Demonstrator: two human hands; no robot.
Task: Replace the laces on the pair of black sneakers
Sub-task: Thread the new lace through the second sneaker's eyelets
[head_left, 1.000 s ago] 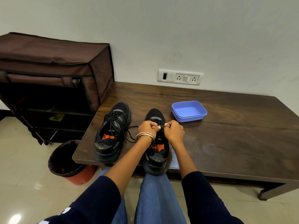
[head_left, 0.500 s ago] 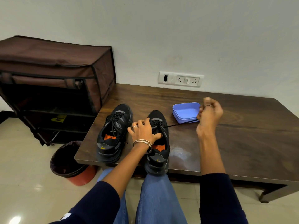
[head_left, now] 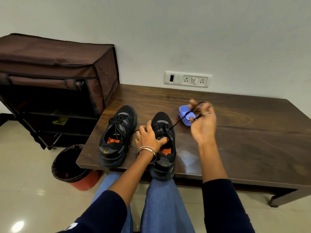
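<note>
Left hand (head_left: 152, 137) grips right sneaker (head_left: 164, 143) | right hand (head_left: 202, 121) pinches black lace (head_left: 175, 124), drawn toward 2 o'clock | steady pulls should free eyelets cleanly.

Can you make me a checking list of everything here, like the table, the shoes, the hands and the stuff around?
Surface: dark wooden table, shiny near its front edge.
Job's things: left sneaker still laced; right sneaker with its black lace pulled out to the side.
Clutter: blue plastic box, partly hidden behind a hand.
Hands: left hand grips the right sneaker; right hand holds the lace, blurred.
Cables: nothing seen.
Surroundings: brown fabric shoe rack, bin with a dark liner, wall socket panel, tiled floor.
</note>
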